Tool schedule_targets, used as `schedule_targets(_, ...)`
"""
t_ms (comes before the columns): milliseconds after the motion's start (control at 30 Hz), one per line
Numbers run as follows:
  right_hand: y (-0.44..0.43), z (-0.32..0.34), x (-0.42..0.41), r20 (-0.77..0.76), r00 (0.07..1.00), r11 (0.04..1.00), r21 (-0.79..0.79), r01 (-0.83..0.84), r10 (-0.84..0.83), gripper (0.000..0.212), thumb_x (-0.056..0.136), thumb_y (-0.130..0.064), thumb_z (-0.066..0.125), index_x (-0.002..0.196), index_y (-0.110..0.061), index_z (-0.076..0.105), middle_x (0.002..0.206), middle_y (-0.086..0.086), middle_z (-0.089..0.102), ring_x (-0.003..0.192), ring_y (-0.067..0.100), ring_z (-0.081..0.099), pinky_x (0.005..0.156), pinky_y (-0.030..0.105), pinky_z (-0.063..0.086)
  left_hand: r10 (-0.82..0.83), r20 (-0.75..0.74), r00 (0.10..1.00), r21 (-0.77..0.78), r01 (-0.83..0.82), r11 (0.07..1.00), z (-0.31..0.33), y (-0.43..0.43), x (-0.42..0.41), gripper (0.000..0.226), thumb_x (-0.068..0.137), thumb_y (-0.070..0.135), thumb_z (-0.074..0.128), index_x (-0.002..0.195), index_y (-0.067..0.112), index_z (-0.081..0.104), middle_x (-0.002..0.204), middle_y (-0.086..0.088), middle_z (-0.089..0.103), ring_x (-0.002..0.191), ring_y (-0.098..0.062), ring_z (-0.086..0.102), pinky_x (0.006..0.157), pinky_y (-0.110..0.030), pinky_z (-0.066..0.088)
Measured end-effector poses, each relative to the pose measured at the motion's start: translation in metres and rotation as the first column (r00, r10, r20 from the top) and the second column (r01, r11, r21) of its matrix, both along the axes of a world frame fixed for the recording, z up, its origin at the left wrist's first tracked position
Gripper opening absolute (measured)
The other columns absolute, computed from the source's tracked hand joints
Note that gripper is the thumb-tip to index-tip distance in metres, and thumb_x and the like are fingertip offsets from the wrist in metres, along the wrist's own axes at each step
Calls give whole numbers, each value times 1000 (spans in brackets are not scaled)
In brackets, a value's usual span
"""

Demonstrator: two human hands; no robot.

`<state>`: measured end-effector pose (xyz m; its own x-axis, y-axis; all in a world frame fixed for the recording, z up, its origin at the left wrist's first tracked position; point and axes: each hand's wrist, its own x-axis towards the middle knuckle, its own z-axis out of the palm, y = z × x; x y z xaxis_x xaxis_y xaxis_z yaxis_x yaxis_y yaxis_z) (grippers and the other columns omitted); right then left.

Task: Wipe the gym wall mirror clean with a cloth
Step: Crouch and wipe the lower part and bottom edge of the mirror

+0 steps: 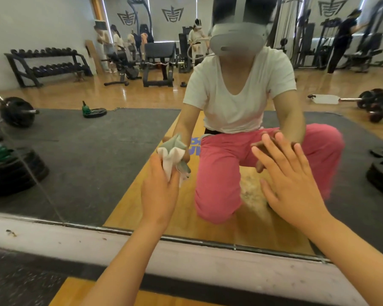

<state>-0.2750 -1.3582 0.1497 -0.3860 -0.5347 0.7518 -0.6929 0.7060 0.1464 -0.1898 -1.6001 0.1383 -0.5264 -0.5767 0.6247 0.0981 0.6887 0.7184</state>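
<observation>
The wall mirror [93, 155] fills the view ahead and reflects me kneeling in a white shirt and pink trousers. My left hand [159, 191] grips a bunched white and grey cloth [174, 159] and holds it against the glass low in the middle. My right hand [292, 180] lies flat on the mirror with fingers spread and straight, to the right of the cloth. A dusty, smeared patch [251, 193] shows on the glass between my two hands.
A pale ledge [75, 237] runs along the mirror's bottom edge, above dark mat and wood floor. A vertical seam [31, 173] splits the mirror at left. The reflection shows weight plates, barbells, a dumbbell rack, machines and several people behind me.
</observation>
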Motion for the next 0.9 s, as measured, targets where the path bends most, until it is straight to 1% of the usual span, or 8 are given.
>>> schedule_targets(200, -12, -5, 8, 70, 998, 997, -83, -3, 9, 66, 82, -22, 58, 146, -12, 42, 161, 8, 22, 151, 26, 10, 121, 48, 6, 70, -45, 997, 167, -62, 984, -3, 28, -8, 18, 95, 8, 54, 105, 14, 40, 89, 5, 54, 75, -18, 49, 60, -27, 27)
schedule_targets(300, -18, -5, 23, 62, 997, 977, -209, -32, 45, 42, 85, -22, 56, 125, -11, 59, 149, 11, 43, 143, 28, 30, 118, 43, 18, -125, -21, 992, 64, 126, 990, -10, 69, -19, 28, 94, 13, 57, 120, 14, 45, 100, 2, 60, 83, -17, 55, 61, -28, 32)
schedule_targets(400, -25, -13, 40, 104, 991, 950, -309, -52, 88, 26, 87, -29, 56, 104, -11, 65, 106, 6, 63, 101, 27, 58, 92, 35, 39, -232, -16, 973, 4, 232, 973, -11, 91, -28, 32, 93, 15, 58, 122, 20, 44, 107, 5, 60, 89, -15, 56, 63, -26, 34)
schedule_targets(500, -42, -16, 46, 293, 942, 923, -383, -43, 166, 31, 87, -41, 53, 103, -16, 63, 92, -2, 63, 85, 19, 59, 74, 37, 49, -301, 24, 953, 16, 300, 954, -13, 83, -25, 40, 92, 12, 60, 128, 19, 45, 115, 7, 60, 97, -13, 59, 67, -20, 39)
schedule_targets(600, -65, -11, 48, 414, 885, 865, -501, 26, 213, 37, 84, -48, 58, 108, -20, 57, 91, -9, 63, 87, 13, 60, 71, 34, 49, -505, 122, 855, -52, 513, 857, -17, 62, -12, 53, 89, 5, 64, 136, 22, 46, 121, 15, 59, 103, -3, 60, 78, -17, 47)
schedule_targets(667, -77, -8, 47, 458, 863, 829, -552, 89, 212, 35, 84, -45, 67, 106, -20, 54, 87, -12, 60, 86, 13, 60, 68, 35, 48, -557, 171, 813, -191, 581, 791, -17, 41, 1, 54, 90, 3, 58, 138, 24, 45, 128, 13, 56, 114, -1, 56, 93, -20, 47)
schedule_targets(767, -90, -6, 43, 460, 874, 784, -596, 170, 160, 33, 87, -44, 67, 101, -19, 51, 79, -4, 63, 78, 22, 63, 61, 39, 47, -355, 73, 932, -577, 329, 748, -9, 9, 4, 54, 89, 9, 47, 143, 10, 43, 142, -5, 47, 135, -16, 41, 116, -25, 28)
schedule_targets(900, -102, -5, 42, 384, 919, 738, -646, 196, 92, 32, 87, -40, 68, 95, -16, 49, 74, 6, 65, 69, 33, 63, 51, 38, 42, -185, -68, 980, -771, 66, 633, -3, 4, -27, 57, 96, 17, 44, 148, 0, 30, 154, -17, 33, 149, -25, 20, 122, -41, 19)
